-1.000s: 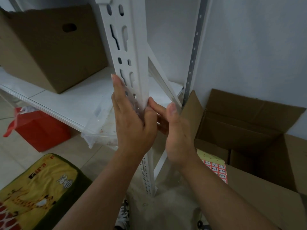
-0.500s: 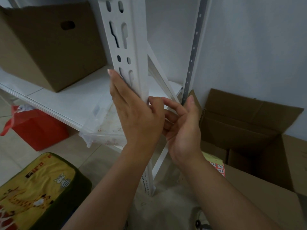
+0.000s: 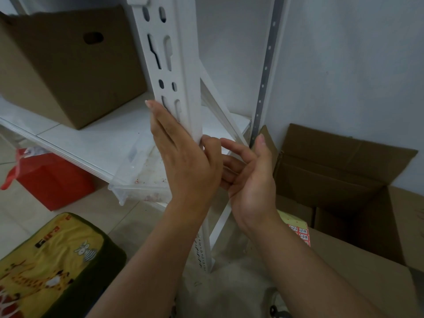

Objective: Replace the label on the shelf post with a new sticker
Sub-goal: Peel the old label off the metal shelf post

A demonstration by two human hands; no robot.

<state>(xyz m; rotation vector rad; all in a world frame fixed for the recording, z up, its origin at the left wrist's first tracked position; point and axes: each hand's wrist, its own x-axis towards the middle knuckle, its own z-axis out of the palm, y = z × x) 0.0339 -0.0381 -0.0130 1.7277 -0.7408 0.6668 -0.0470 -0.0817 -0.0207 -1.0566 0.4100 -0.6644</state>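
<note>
A white slotted shelf post (image 3: pixel 181 72) runs down the middle of the view. My left hand (image 3: pixel 185 161) lies flat against the post's front face, fingers pointing up and thumb at the post's right edge. My right hand (image 3: pixel 250 177) is just right of the post, fingers spread and curled toward the left thumb, palm facing left. No label shows on the post; both hands hide that stretch. A sticker sheet (image 3: pixel 298 228), yellow with red numbered labels, peeks out behind my right wrist on the cardboard.
A white shelf board (image 3: pixel 91 138) carries a brown cardboard box (image 3: pixel 68 65) and a clear plastic tray (image 3: pixel 137 177). An open cardboard box (image 3: pixel 344 175) stands at right by the wall. A red bag (image 3: pixel 50 182) and a yellow cushion (image 3: pixel 46 265) lie on the floor.
My right hand has opened and drawn back from the post's right side, fingers now spread. My left hand stays flat on the post, shifted slightly.
</note>
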